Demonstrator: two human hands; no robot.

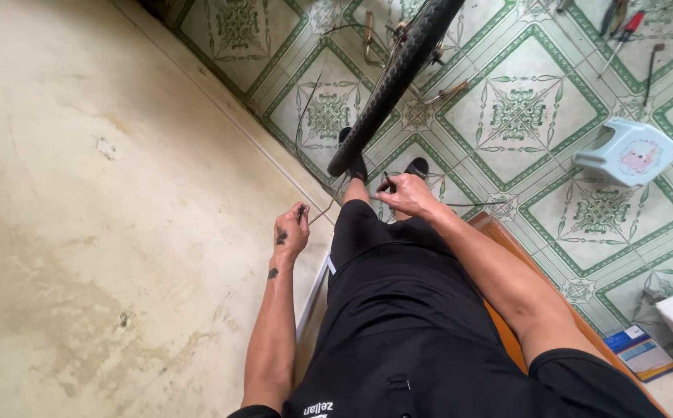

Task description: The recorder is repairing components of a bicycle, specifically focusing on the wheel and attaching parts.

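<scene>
Below the bicycle wheel [393,77], above the tiled floor [522,116], a thin black cable [322,212] is stretched between both hands. It is pinched by the closed fingers of the left hand [291,230] and the right hand [404,193]. A pale blue stool [624,152] is placed well apart.

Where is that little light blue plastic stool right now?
In the head view the light blue stool lies tipped on the green patterned floor tiles at the upper right, right of the bicycle wheel and beyond the person's right hand.
</scene>
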